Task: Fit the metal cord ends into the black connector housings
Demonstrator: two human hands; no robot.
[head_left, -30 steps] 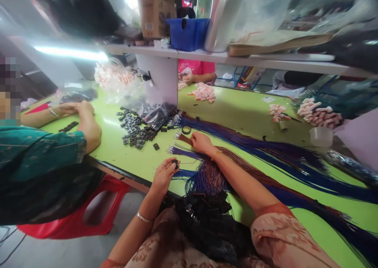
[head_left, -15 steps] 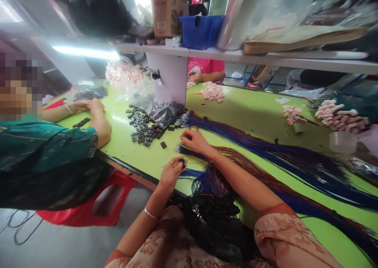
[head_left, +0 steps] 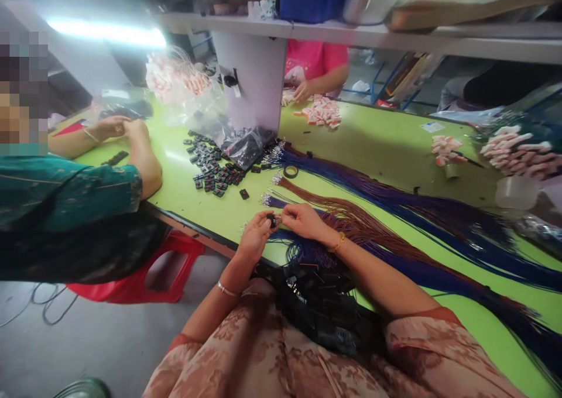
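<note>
- Head view: green surface (head_left: 381,131) spans the scene left to right, crowded near its middle.
- Far wire bundle (head_left: 373,181), blue and purple, runs from centre to right edge; silvery tips at its left end.
- Brown wire bundle (head_left: 333,199) lies nearer, tips also left, passing beyond the right hand.
- Person in teal sleeve (head_left: 79,193) at left, forearms on the surface; red stool (head_left: 127,287) below, near left.
- Person in pink top (head_left: 325,58) at far side, one hand by pale pieces (head_left: 322,112).
- Dark heap (head_left: 325,316) in the wearer's lap, near; individual parts blurred.
- Black housings (head_left: 215,170) piled left of centre, against a clear bag (head_left: 243,146) with dark contents.
- Right hand (head_left: 305,219): grip narrow, fingertips pinched at the right side of the held piece; anything between them too small to tell.
- Left hand (head_left: 254,234): grip closed around one black piece, thumb pressing it.
- Tape ring (head_left: 290,176) flat between the far and brown bundles.
- Black piece (head_left: 271,220) in the left fingertips, above the near edge of the surface, between both hands.
</note>
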